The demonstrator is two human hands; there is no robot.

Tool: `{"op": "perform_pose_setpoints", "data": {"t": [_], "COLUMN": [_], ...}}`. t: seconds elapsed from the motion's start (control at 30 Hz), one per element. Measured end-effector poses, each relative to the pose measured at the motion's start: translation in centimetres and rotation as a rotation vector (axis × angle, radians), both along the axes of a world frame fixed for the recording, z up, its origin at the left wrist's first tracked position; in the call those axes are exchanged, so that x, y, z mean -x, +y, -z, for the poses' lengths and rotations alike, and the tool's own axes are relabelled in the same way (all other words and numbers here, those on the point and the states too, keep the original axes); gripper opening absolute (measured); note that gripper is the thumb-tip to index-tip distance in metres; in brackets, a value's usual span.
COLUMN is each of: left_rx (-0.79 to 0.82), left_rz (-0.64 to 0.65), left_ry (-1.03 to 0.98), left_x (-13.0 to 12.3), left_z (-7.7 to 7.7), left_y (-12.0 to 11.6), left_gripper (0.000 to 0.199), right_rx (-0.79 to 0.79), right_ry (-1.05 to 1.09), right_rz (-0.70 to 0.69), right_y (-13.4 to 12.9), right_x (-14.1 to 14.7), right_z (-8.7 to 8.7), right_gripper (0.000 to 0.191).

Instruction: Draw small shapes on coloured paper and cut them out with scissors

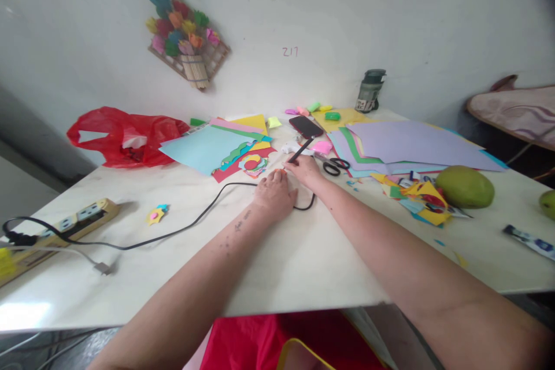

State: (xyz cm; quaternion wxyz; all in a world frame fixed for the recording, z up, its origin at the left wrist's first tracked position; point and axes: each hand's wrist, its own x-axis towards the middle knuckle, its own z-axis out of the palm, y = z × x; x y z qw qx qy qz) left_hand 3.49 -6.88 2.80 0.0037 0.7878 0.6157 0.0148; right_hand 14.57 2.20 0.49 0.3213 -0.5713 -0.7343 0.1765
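My right hand is closed around a slim black pen, which slants up to the right. Beside it, my left hand lies flat on the table with fingers stretched forward. A bit of orange paper shows at its fingertips, mostly hidden. Just left of the fingers is a layered paper flower with a red centre, near a red sheet. Black-handled scissors lie right of my right hand. Behind the hands is a white object, partly covered.
A black cord runs from a power strip past my hands. Coloured paper sheets are stacked right, with paper scraps and a green mango-like fruit. A phone, red plastic bag and bottle stand farther back.
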Motion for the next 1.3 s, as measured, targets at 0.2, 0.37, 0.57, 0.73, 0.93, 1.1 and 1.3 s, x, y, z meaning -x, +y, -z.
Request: {"op": "perform_pose_setpoints", "data": {"t": [0.2,0.37,0.57,0.73,0.93,1.1,1.3], "left_rx": [0.002,-0.001,-0.002,-0.007,-0.008,-0.002,0.001], "left_rz": [-0.001,-0.001,0.006,0.002,0.005,0.002,0.001], "left_ry": [0.008,0.011,-0.004,-0.009,-0.016,-0.011,-0.007], "left_x": [0.0,0.03,0.09,0.12,0.12,0.06,0.08], "left_z": [-0.04,0.04,0.11,0.28,0.24,0.06,0.01], "left_y": [0.0,0.06,0.1,0.2,0.15,0.04,0.02], "left_gripper": [0.055,0.054,0.055,0.055,0.053,0.054,0.054], "right_rx": [0.003,-0.001,-0.004,-0.001,0.0,0.003,-0.009], "right_ry": [0.003,0.007,0.005,0.008,0.008,0.009,0.009], "right_rz": [0.001,0.001,-0.002,-0.003,-0.003,-0.003,-0.002], "right_y": [-0.01,0.09,0.05,0.11,0.01,-0.05,-0.09], "right_x": [-0.02,-0.02,-0.03,-0.03,-0.05,-0.03,-0.03], "right_z": [0.01,0.16,0.07,0.16,0.09,0.02,0.04], "right_gripper": [0.018,0.019,0.018,0.018,0.018,0.021,0.02]}}
